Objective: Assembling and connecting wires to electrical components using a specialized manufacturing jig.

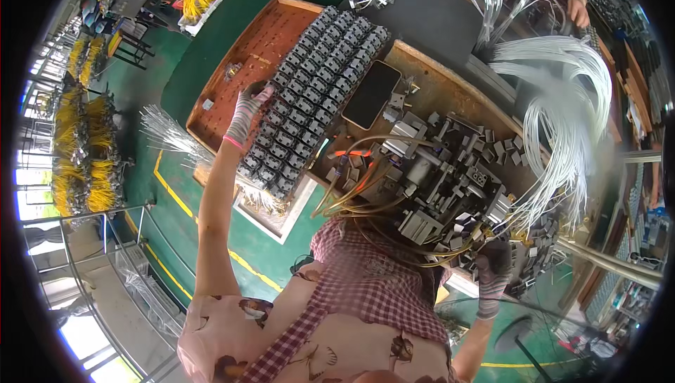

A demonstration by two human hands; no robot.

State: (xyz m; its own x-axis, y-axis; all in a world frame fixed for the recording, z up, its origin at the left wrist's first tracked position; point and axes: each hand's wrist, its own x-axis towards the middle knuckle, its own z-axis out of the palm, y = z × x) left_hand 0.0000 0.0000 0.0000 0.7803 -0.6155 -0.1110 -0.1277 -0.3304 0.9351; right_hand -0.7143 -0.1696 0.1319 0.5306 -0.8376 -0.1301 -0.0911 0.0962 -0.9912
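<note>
Rows of small black blocks (320, 77) with metal fittings lie packed side by side on a reddish-brown tray. My left hand (248, 112), in a striped knit glove, is at their left edge, its fingers closed against a block there. To the right sits a metal bench fixture (450, 172) with clamps and air tubes. My right hand (494, 270), in a dark-palmed striped glove, is low by the fixture's near right corner, beside loose grey metal pieces (538, 246). Its fingers are curled, and what they hold, if anything, is hidden.
A black phone (373, 94) lies between the blocks and the fixture. The tray's wooden rim (232, 52) stands at the left. Bundles of white wires (569, 94) hang at the right and far side. Another person's hand (578, 7) shows at the far right. Yellow wire bundles (77, 137) stand left.
</note>
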